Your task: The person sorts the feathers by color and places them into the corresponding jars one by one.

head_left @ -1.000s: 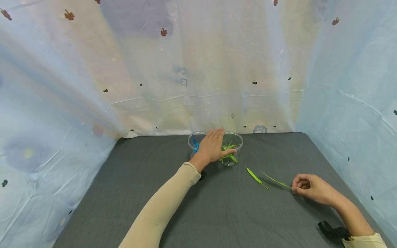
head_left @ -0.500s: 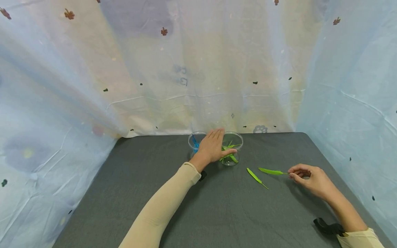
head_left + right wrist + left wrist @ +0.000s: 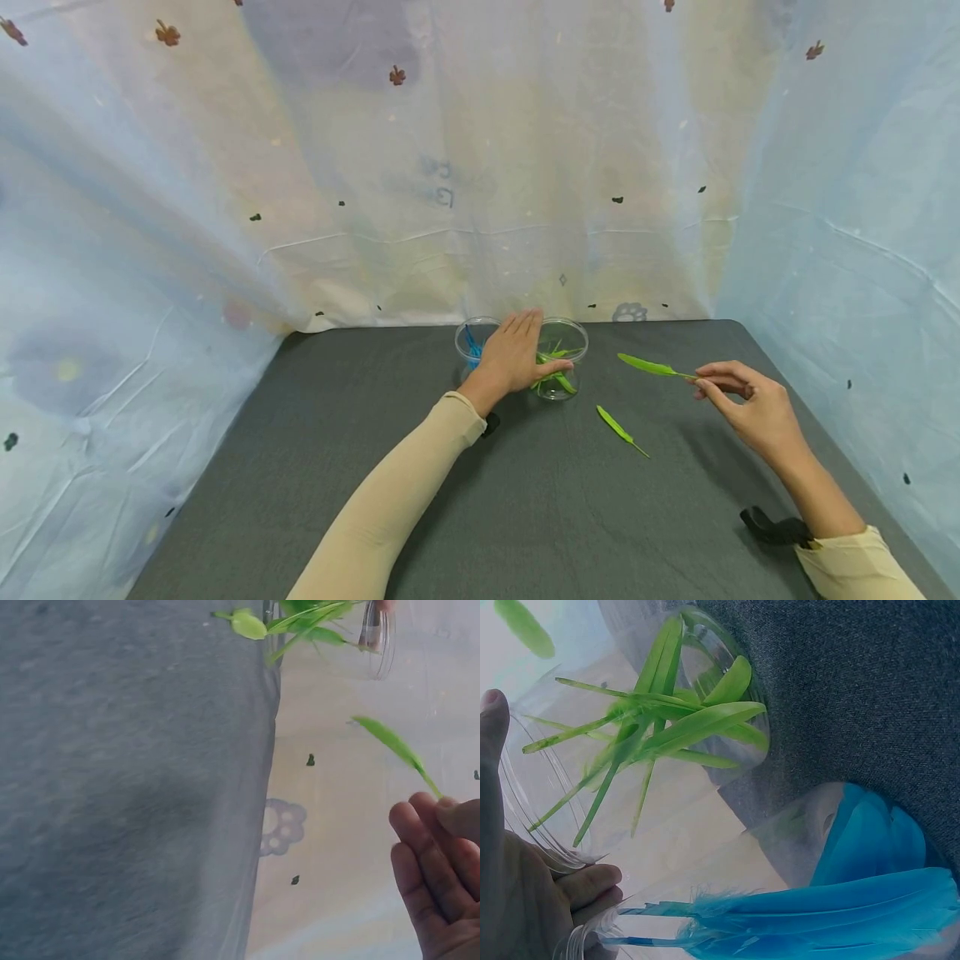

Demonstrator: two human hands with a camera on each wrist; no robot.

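My right hand [image 3: 757, 408] holds a green feather [image 3: 647, 364] by its quill between thumb and fingertips, raised over the right of the table. Its vane points left. Two clear jars stand side by side at the back: the left jar [image 3: 457, 340] contains blue feathers [image 3: 832, 915], the right jar [image 3: 586, 343] contains several green feathers [image 3: 660, 712]. Lying over the jars, my left hand [image 3: 513, 354] has its fingers extended along the gap between them. Its thumb [image 3: 557, 367] reaches straight across the near side of the right jar's mouth. The left hand partly hides both jars.
Another green feather [image 3: 617, 425] lies on the dark grey table [image 3: 562, 517], in front of the right jar. A patterned curtain [image 3: 480, 167] hangs behind the table and along both sides. A black strap [image 3: 776, 529] is on the right wrist.
My right hand has lifted the green feather off the table, moving up and away from me, and the feather has turned to show its broad side. My left hand and the jars stay put.
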